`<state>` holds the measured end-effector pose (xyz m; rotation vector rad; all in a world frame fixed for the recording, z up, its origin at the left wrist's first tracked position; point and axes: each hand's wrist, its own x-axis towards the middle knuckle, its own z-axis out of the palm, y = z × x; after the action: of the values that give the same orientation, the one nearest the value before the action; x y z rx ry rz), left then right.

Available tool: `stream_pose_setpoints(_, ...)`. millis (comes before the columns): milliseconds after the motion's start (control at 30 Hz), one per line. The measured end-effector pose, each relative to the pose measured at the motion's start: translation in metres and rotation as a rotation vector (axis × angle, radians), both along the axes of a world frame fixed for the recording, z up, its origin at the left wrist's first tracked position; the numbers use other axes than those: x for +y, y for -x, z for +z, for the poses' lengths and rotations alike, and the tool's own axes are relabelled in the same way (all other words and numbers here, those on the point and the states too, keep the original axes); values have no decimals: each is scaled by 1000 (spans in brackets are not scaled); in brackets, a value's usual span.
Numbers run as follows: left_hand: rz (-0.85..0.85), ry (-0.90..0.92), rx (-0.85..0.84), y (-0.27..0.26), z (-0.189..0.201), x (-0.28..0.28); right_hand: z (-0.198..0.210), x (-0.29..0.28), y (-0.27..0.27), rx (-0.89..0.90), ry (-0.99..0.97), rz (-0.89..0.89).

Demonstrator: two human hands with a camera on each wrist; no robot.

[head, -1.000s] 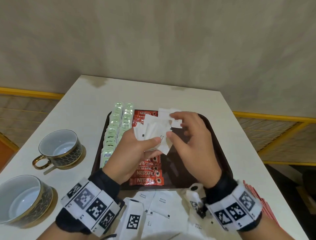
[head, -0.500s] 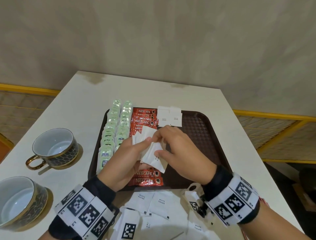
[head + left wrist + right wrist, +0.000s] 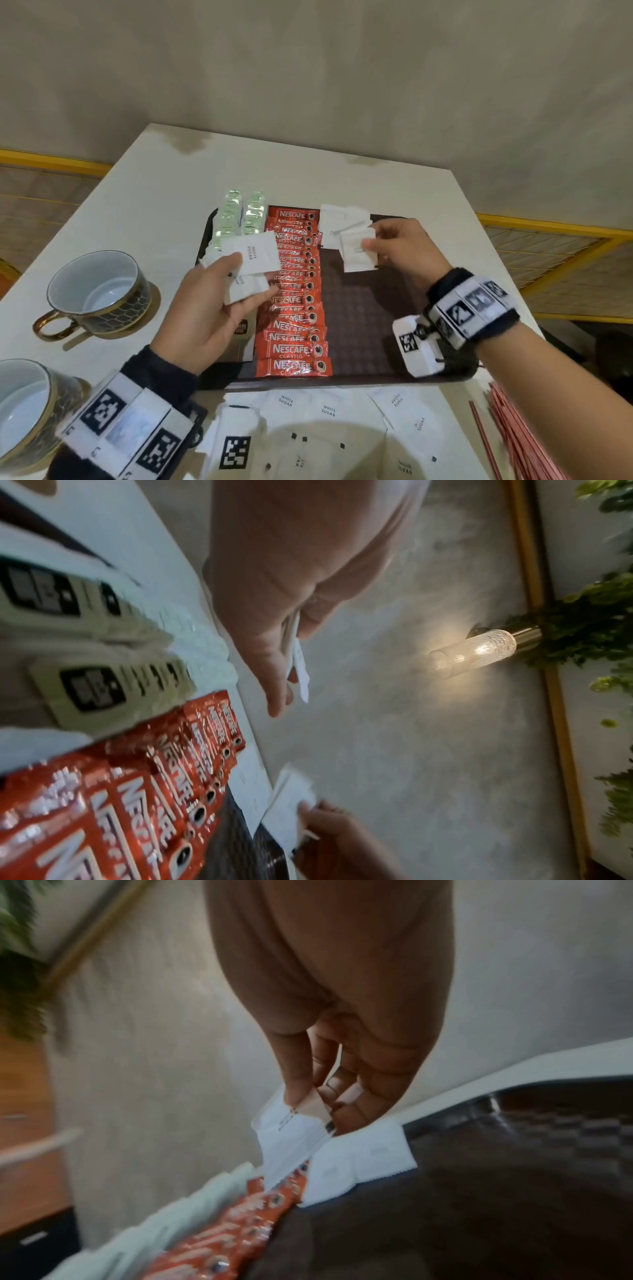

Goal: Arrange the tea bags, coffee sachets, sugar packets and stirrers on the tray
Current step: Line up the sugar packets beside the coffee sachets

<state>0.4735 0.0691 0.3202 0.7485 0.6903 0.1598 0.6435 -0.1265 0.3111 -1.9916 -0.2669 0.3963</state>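
Since half a second ago the two hands have parted: they were together over the coffee row, and now the right hand [image 3: 407,253] has carried one white sugar packet [image 3: 358,251] off to the tray's far right part, while the left hand [image 3: 219,301] stays back over the tea bags. Thumb and fingers [image 3: 294,1080] of the right hand pinch that packet by its upper edge, so it hangs slack just above the few sugar packets already laid [image 3: 342,219] at the far end of the tray [image 3: 370,329]. The left hand's fingers curl under a small fan of sugar packets [image 3: 250,267], thumb pressed on top. Outward from the hands, Nescafe coffee sachets [image 3: 298,308] run in an overlapping red column down the tray's middle, with two rows of pale green tea bags [image 3: 239,216] to their left. More loose sugar packets [image 3: 329,411] lie on the surface [image 3: 144,205] at the tray's near edge, and red stirrers [image 3: 513,438] wait at the near right. Two empty cups [image 3: 96,291] sit to the left. These packets look light, thin and floppy, likely to slide off one another, so an edge or corner pinch seems best, one at a time.
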Motion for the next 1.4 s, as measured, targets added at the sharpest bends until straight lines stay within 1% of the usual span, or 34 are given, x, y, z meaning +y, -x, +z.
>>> stream_pose_setpoints(100,31,-51,-9,6,0,4,-24,11,-32,94,126,-45)
stream_pose_setpoints(167,36,-60,-12,11,2,6,-38,19,-47,128,160,-92)
stream_pose_setpoints(267,65,-23,-22,16,6,10,-51,29,-61,156,170,-162)
stream_pose_setpoints(367,100,6,-24,19,11,13,-56,33,-66,179,130,-221)
stream_pose_setpoints(533,110,30,-26,23,20,10,-55,36,-69,183,121,-275)
stream_pose_setpoints(633,102,39,-42,25,27,7,-54,37,-69,206,118,-257)
stream_pose_setpoints(733,93,33,-44,26,32,4,-54,37,-70,191,141,-227)
stream_pose_setpoints(833,94,25,-38,28,34,4,-55,37,-70,174,166,-230)
stream_pose_setpoints(900,88,25,-32,29,34,4,-53,39,-68,194,168,-234)
stream_pose_setpoints(967,84,24,-25,30,33,4,-49,39,-68,207,172,-274)
stream_pose_setpoints(1133,94,24,-12,35,32,6,-33,12,-77,305,106,-320)
stream_pose_setpoints(1233,102,23,-8,36,33,5,-29,-3,-83,304,142,-312)
stream_pose_setpoints(1400,94,20,13,34,33,-1,-34,1,-89,337,163,-269)
